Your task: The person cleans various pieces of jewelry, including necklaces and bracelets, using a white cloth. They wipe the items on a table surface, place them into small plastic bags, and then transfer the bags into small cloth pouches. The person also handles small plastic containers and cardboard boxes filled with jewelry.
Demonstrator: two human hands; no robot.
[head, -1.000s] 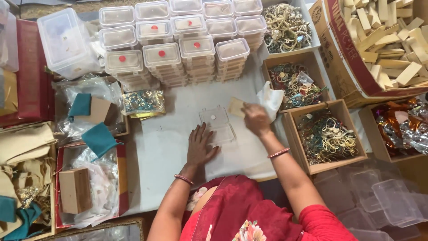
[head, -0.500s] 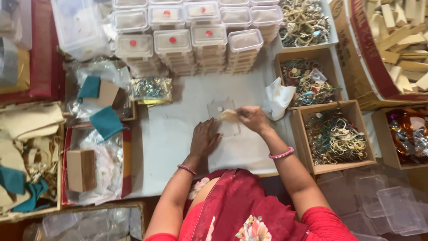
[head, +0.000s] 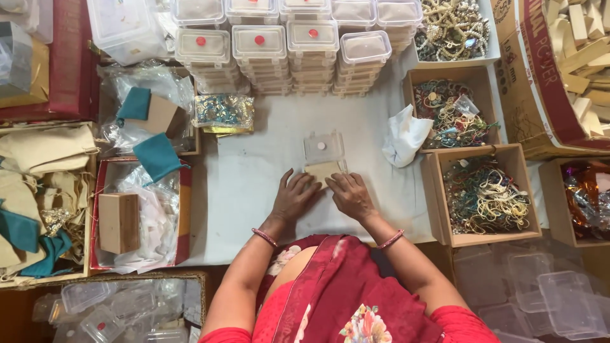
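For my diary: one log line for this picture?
left hand on beige card | right hand on card | clear box open | white cloth

Even, soft light fills the frame, bright at the centre on the pale counter (head: 254, 190) and dimmer toward the lower corners. Shadows are faint and short. Mild glare sits on the clear plastic boxes (head: 257, 44) along the top. Focus is fairly sharp throughout, with slight softness and wide-angle stretching at the edges.

front: stacked lidded boxes (head: 286, 54) | right: bangle crates (head: 486, 194) | left: red tray (head: 184, 209) | between: bare cloth (head: 248, 184)
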